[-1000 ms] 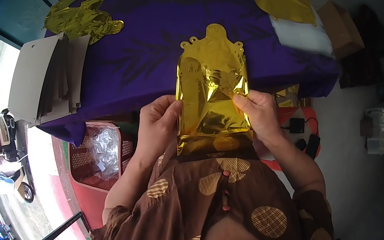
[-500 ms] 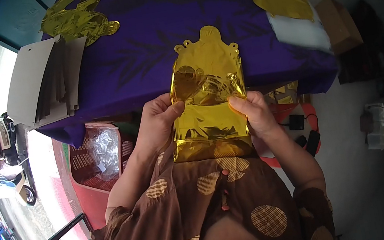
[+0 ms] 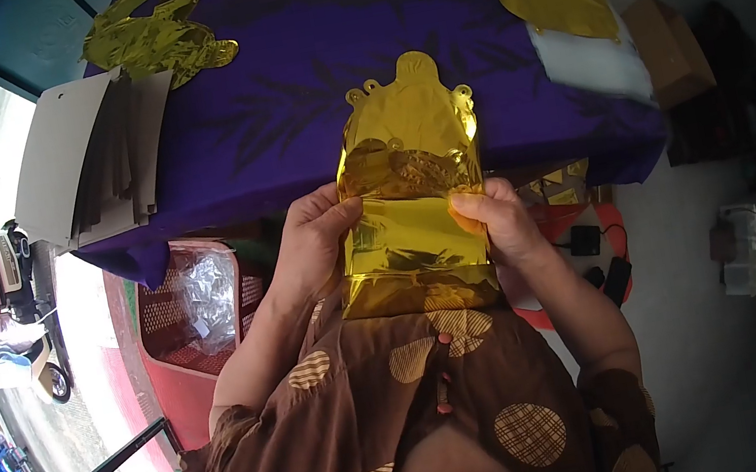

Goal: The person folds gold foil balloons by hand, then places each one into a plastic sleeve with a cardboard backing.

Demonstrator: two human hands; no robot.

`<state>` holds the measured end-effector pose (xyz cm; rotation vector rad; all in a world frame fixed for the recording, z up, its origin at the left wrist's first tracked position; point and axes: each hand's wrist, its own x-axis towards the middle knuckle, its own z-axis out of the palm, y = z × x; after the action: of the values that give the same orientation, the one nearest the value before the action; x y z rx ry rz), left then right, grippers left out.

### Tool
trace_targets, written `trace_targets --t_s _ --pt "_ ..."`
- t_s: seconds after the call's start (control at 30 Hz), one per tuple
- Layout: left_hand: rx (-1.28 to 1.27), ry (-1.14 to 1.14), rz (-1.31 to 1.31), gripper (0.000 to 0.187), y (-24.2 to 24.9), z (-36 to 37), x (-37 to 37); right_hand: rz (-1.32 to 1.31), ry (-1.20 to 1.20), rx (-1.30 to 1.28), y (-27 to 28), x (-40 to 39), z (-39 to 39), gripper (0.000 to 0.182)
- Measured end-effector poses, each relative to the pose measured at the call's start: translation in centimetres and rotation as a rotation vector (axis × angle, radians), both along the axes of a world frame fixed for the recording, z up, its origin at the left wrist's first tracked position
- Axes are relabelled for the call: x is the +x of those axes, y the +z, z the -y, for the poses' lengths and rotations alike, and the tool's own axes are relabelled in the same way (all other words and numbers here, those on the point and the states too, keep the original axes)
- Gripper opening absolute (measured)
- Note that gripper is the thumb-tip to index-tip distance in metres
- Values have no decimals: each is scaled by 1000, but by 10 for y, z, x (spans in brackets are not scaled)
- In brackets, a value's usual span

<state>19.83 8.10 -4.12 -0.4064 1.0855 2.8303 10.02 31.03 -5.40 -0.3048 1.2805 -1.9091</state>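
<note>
A flat, gold foil balloon (image 3: 414, 240) is stretched between my two hands in front of my body. Several small tabs with holes stick out near its rounded top end, and its lower part is folded into a rectangle. My left hand (image 3: 316, 236) pinches the left edge, thumb on top and fingers behind. On the opposite edge, my right hand (image 3: 501, 220) grips the foil the same way, with a bit of orange showing by the thumb. The balloon's top end overlaps the purple tablecloth (image 3: 302, 79), and its bottom edge rests against my brown clothing.
Grey cardboard sheets (image 3: 71, 162) stand at the table's left corner, near crumpled gold foil (image 3: 157, 48). More gold foil (image 3: 564, 0) lies over white plastic (image 3: 585, 66) at right. Below are a red basket (image 3: 166, 311) holding clear plastic and a black adapter (image 3: 585, 240).
The balloon's surface has shifted slightly, and its creases and reflections look different between my hands. Both hands keep their grip in nearly the same place.
</note>
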Motion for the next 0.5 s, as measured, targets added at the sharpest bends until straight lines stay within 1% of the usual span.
trace_targets --t_s 0.17,0.27,0.37,0.47,0.5 --pt "-15 -13 2 26 0 2 -2 -29 36 -72 -19 -11 0 17" --pt "-27 15 10 26 -2 1 -3 -43 -32 -37 -16 -5 7 18" --pt "-26 66 44 28 5 -5 -5 49 -132 -19 -1 4 14 16" --pt "-48 88 27 29 3 -3 -4 32 -76 -67 -15 2 6 17" --pt "-60 90 12 29 -1 -1 -2 -39 -64 -52 -15 2 5 18"
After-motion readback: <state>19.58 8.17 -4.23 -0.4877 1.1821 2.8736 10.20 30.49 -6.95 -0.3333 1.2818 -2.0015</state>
